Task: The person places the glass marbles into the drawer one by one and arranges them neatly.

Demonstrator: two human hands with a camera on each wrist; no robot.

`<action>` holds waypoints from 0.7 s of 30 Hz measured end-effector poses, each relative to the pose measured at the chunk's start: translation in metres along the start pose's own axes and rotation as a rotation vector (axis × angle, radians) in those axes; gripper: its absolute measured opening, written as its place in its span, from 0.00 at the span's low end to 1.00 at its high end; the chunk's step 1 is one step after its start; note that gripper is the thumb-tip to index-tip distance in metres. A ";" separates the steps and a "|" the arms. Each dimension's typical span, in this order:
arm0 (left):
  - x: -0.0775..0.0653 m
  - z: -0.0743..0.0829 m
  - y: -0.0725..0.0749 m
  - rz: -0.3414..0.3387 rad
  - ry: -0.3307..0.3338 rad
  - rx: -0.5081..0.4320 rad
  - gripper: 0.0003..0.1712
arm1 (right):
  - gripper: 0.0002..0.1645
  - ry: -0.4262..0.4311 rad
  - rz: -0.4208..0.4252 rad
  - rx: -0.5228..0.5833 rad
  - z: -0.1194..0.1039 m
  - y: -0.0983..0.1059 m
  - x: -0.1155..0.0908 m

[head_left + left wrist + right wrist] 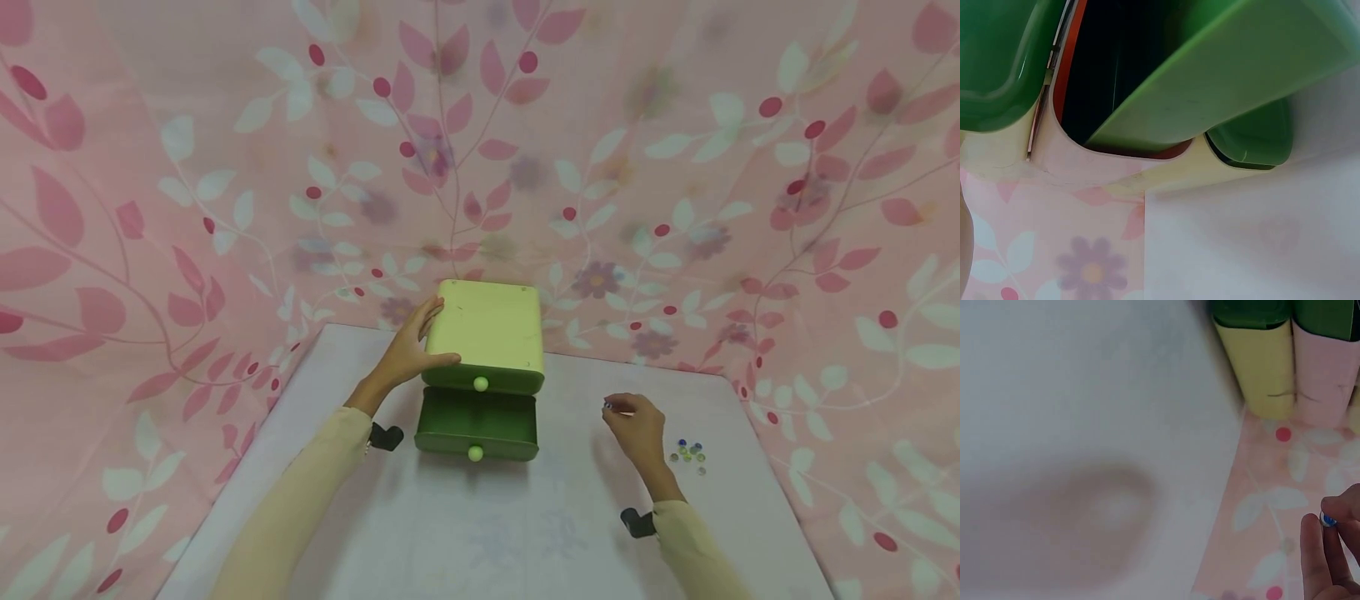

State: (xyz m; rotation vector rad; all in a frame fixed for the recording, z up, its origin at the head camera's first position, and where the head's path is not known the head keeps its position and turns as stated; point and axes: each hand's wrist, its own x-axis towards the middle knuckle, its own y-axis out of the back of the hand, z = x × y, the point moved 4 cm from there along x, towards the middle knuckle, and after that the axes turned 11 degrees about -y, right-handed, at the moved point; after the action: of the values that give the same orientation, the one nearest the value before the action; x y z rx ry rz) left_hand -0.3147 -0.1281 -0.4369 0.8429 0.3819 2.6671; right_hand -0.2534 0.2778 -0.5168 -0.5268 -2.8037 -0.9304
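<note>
A small cabinet (486, 325) with a pale yellow top and green drawers stands on the white table. Its middle drawer (476, 446) is pulled out, and no contents show inside. My left hand (408, 346) rests against the cabinet's left side, fingers along the side and thumb over the top near the front edge. To the right of the cabinet, my right hand (636, 425) is raised over the table. Between its thumb and fingertips it pinches a small glass marble (1329, 519) with blue in it. The left wrist view shows the pulled-out drawer's side, between a closed upper drawer (1004, 62) and a closed lower drawer (1257, 134).
Several loose marbles (687, 457), blue, yellow-green and clear, lie on the table (592, 542) to the right of my right hand. A pink floral cloth (480, 167) hangs behind the table and along both sides.
</note>
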 end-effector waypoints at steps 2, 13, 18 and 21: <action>0.000 0.001 0.000 0.000 0.002 0.000 0.66 | 0.09 0.031 -0.015 0.025 -0.009 -0.007 -0.001; -0.001 0.005 0.001 -0.005 -0.011 0.019 0.66 | 0.09 0.143 -0.151 0.092 -0.059 -0.042 -0.010; 0.000 0.003 0.001 -0.005 -0.002 0.017 0.66 | 0.09 0.181 -0.232 0.151 -0.073 -0.057 -0.018; 0.000 0.003 0.001 -0.003 0.000 0.014 0.66 | 0.11 0.199 -0.276 0.179 -0.078 -0.064 -0.023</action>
State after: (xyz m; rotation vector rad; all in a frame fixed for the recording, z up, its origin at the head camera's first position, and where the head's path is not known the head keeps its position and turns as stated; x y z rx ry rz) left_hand -0.3131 -0.1283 -0.4339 0.8461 0.4015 2.6644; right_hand -0.2538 0.1764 -0.4959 -0.0207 -2.7807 -0.7174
